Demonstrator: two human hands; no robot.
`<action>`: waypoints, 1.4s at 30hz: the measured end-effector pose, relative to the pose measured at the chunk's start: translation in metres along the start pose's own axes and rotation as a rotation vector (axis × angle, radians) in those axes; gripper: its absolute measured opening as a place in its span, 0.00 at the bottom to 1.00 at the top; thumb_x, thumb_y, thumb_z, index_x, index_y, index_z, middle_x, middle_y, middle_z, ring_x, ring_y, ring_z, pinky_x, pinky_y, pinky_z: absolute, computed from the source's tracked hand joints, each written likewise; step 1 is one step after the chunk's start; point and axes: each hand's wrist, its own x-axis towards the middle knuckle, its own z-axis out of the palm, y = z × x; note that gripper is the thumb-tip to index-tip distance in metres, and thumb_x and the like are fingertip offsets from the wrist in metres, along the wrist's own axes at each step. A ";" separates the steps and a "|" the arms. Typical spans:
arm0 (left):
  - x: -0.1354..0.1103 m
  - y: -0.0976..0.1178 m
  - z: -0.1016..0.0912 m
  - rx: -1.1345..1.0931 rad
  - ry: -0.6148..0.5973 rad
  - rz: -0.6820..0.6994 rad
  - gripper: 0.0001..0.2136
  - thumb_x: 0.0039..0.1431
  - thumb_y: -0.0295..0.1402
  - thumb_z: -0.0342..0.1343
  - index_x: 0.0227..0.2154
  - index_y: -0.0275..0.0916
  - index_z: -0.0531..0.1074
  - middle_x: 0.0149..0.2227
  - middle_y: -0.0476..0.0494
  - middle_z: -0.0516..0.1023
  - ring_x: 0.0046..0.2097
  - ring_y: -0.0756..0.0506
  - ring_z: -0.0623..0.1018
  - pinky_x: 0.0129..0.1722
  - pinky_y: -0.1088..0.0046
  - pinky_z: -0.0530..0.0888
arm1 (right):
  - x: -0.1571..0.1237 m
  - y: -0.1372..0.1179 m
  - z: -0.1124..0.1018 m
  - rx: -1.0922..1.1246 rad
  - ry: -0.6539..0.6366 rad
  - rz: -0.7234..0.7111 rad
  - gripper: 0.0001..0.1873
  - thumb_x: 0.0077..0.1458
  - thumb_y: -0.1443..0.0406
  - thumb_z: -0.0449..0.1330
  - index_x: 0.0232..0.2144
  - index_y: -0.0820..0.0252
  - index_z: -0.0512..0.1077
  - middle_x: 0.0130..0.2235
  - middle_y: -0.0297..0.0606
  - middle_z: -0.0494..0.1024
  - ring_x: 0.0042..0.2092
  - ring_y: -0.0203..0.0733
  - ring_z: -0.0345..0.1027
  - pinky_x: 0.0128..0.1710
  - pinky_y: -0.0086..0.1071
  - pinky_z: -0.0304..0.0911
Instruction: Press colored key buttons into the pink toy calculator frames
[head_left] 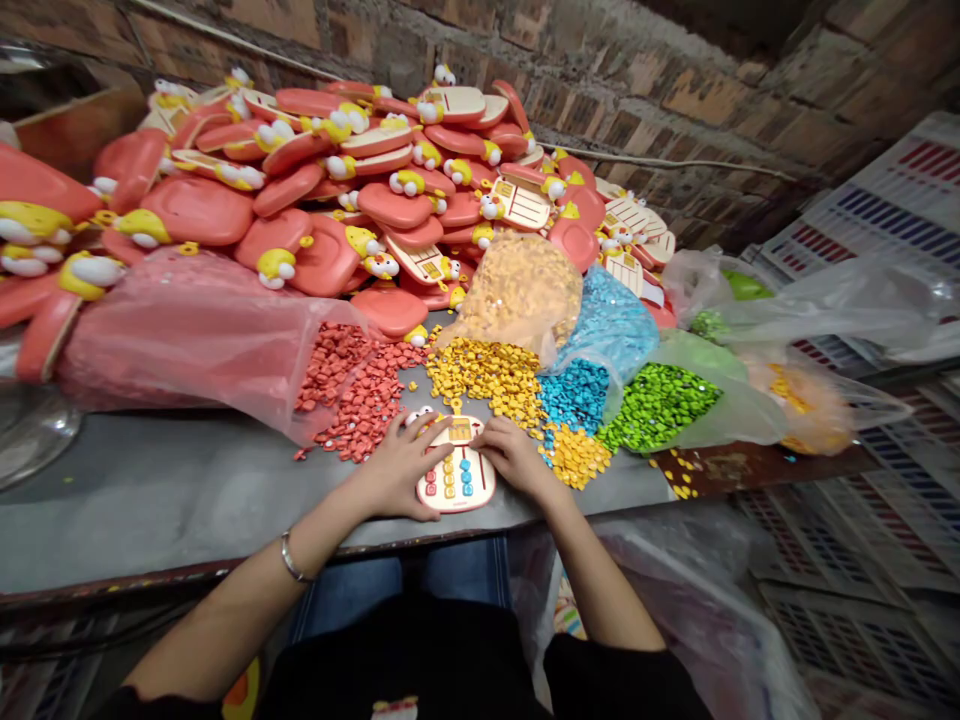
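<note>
A cream toy panel (pixel 472 495) with a duck-like head at its top lies flat at the table's front edge. Red, yellow and blue buttons (pixel 466 478) sit in columns on its face; a dark slot shows at the right. My left hand (pixel 397 468) grips the panel's left side, thumb at the lower edge and fingers reaching across the upper part. Over its upper right, my right hand (pixel 519 458) has its fingertips pinched together; whatever is between them is hidden. Just beyond lie loose red buttons (pixel 364 400), yellow buttons (pixel 491 378) and blue buttons (pixel 576 395).
Red toy shells (pixel 322 255) with yellow-and-white heads are heaped against the brick wall. Plastic bags (pixel 187 330) spill buttons onto the grey table (pixel 187 490). Green buttons (pixel 660 405) and pale yellow buttons (pixel 576 457) lie to the right. Slotted plastic crates (pixel 885 220) stand at far right.
</note>
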 end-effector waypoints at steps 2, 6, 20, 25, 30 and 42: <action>0.000 0.000 0.000 -0.003 -0.006 -0.002 0.45 0.40 0.58 0.64 0.61 0.45 0.60 0.69 0.37 0.46 0.67 0.29 0.50 0.62 0.43 0.42 | 0.000 -0.006 0.004 0.087 0.034 0.016 0.08 0.59 0.72 0.57 0.34 0.57 0.75 0.33 0.37 0.74 0.39 0.43 0.66 0.40 0.35 0.62; -0.001 -0.001 0.001 -0.016 0.004 -0.003 0.46 0.40 0.57 0.64 0.61 0.45 0.59 0.69 0.38 0.47 0.67 0.28 0.50 0.62 0.44 0.42 | 0.001 -0.017 0.005 0.180 -0.015 0.014 0.08 0.58 0.71 0.57 0.31 0.56 0.74 0.34 0.37 0.77 0.41 0.43 0.68 0.42 0.37 0.64; -0.002 -0.009 -0.010 -0.020 -0.027 -0.043 0.44 0.40 0.60 0.63 0.59 0.44 0.62 0.69 0.38 0.48 0.67 0.29 0.50 0.63 0.44 0.41 | -0.114 0.100 -0.102 -0.587 0.612 0.633 0.11 0.53 0.64 0.55 0.36 0.61 0.75 0.36 0.45 0.72 0.38 0.49 0.65 0.40 0.41 0.62; 0.003 -0.005 -0.019 -0.032 -0.144 -0.071 0.47 0.40 0.64 0.60 0.61 0.42 0.60 0.69 0.34 0.47 0.67 0.27 0.48 0.62 0.41 0.41 | -0.122 0.135 -0.103 -0.638 0.437 0.642 0.10 0.51 0.68 0.54 0.32 0.61 0.75 0.34 0.45 0.72 0.38 0.49 0.64 0.40 0.41 0.61; 0.016 0.001 -0.027 0.010 -0.115 -0.072 0.43 0.45 0.61 0.59 0.60 0.41 0.60 0.65 0.31 0.56 0.66 0.28 0.52 0.62 0.42 0.42 | -0.117 0.132 -0.106 -0.568 0.566 0.605 0.10 0.52 0.67 0.52 0.30 0.60 0.73 0.33 0.44 0.73 0.36 0.48 0.65 0.39 0.40 0.62; 0.020 -0.010 -0.010 -0.067 -0.030 0.065 0.41 0.43 0.57 0.62 0.59 0.42 0.61 0.68 0.31 0.49 0.67 0.28 0.48 0.62 0.39 0.35 | -0.028 0.006 -0.041 0.133 0.577 0.227 0.06 0.56 0.62 0.60 0.36 0.55 0.74 0.39 0.42 0.73 0.39 0.44 0.70 0.35 0.36 0.68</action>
